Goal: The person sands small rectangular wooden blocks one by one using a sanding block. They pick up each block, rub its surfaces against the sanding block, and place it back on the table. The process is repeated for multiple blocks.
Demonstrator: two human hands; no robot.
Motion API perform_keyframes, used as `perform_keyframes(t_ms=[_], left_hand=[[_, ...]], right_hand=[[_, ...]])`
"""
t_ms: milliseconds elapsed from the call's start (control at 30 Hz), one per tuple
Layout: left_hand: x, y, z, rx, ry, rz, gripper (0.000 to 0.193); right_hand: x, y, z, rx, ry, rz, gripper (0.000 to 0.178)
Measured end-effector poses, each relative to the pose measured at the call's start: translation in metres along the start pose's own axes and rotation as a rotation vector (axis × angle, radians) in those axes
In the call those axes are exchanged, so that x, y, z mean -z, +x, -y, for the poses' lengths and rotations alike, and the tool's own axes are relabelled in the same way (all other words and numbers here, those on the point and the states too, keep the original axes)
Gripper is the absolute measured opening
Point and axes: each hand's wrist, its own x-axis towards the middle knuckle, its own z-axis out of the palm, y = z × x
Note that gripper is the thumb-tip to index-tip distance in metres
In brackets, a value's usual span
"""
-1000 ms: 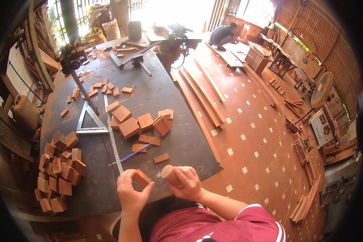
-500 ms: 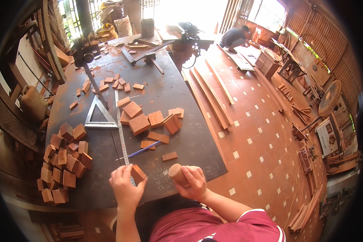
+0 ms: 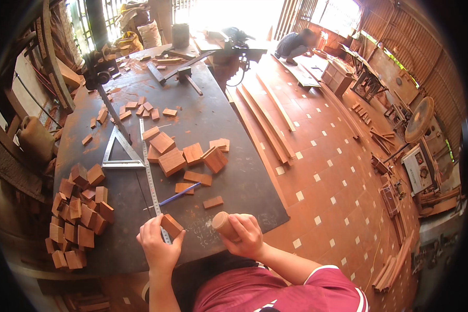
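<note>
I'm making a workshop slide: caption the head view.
At a dark worktable, the left hand holds a wooden block, the right hand a wooden cylinder.

Block pile (image 3: 86,237) bars left; bare tabletop (image 3: 248,182) opens right.

The bare left hand (image 3: 158,242) is over the dark grey, flat, straight-edged worktop (image 3: 244,171), by its near edge, fingers bent close together and thumb reaching across to the right in a pinching grip. Its bare forearm (image 3: 164,291) rises almost straight from below. The bare right hand (image 3: 246,236), left of the near right corner, has its fingers wrapped round in a grip, its forearm (image 3: 285,263) slanting up leftward.
</note>
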Motion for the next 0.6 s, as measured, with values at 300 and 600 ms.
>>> perform_keyframes(t_ms=[300,600], left_hand=[[0.001,0.001,-0.002,-0.012,-0.112,-0.119,0.072],[0.000,0.013,0.004,0.134,-0.493,-0.180,0.070]], right_hand=[[0.002,0.007,0.002,0.030,0.016,0.011,0.078],[0.002,0.015,0.006,-0.059,-0.080,0.128,0.073]])
